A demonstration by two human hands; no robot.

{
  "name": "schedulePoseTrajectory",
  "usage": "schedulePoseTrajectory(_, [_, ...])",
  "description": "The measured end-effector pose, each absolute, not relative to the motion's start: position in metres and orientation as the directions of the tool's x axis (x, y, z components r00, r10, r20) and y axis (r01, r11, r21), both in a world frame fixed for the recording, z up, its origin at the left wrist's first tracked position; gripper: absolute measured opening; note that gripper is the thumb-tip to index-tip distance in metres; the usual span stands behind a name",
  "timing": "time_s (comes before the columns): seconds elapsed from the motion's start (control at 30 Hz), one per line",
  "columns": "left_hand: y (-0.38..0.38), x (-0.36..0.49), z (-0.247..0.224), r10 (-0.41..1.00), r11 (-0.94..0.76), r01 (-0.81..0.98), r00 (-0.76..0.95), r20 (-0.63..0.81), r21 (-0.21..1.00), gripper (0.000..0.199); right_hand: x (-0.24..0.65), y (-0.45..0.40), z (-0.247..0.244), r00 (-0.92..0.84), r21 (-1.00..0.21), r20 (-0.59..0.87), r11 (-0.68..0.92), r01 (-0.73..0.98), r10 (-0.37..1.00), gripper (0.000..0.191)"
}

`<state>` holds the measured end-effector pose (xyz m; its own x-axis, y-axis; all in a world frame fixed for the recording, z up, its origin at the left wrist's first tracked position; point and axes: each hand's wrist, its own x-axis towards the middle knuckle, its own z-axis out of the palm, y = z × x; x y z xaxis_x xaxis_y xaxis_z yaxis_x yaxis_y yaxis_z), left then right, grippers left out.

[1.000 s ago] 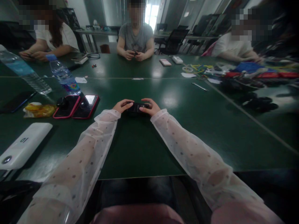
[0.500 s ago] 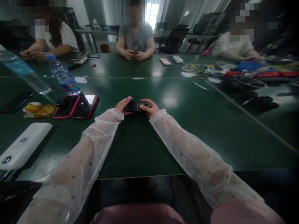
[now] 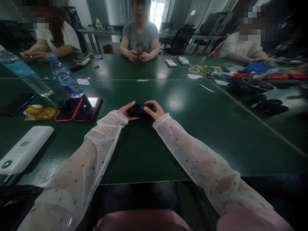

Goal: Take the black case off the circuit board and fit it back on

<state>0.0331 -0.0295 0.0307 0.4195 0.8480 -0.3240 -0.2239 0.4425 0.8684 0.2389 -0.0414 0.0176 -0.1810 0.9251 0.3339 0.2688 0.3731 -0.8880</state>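
Along the left side, a white power bank [image 3: 30, 147] is lying near the loose left sleeve [image 3: 96, 144], and an outward swing of that arm could be catching it. Farther in, two pink-rimmed phones [image 3: 89, 110] are lying side by side, with a small black object [image 3: 63, 104] sitting on the outer one; a low sweep could be knocking it off. Just behind them, a slim water bottle [image 3: 66, 78] is standing where a bump might be tipping it.

Toward the middle, the left hand [image 3: 125, 111] is grasping one end of a black handheld device [image 3: 137, 109], its thumb lying along the upper side, while the right hand [image 3: 156, 109] is holding the other end, its thumb reaching over the face. Whether the device is touching the green table [image 3: 144, 150] is not possible to tell. If both holds were loosening together, it could be slipping; a stray thumb could also be pressing something.

As for edges, the table's near edge is running beneath the forearms, well apart from the device. Green surface is stretching ahead of both hands and past the right sleeve [image 3: 192, 150], up to a thin silver rod [image 3: 207, 88]; beyond that, tangled cables [image 3: 204, 71] could be snagging a wide reach.
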Motion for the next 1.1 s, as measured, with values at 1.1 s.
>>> schedulePoseTrajectory(1.1, [-0.0242, 0.0281, 0.0238, 0.841, 0.383, -0.181, 0.474, -0.261, 0.906, 0.085, 0.241, -0.0421, 0.0202, -0.307, -0.832, 0.398, 0.481, 0.275, 0.864, 0.063])
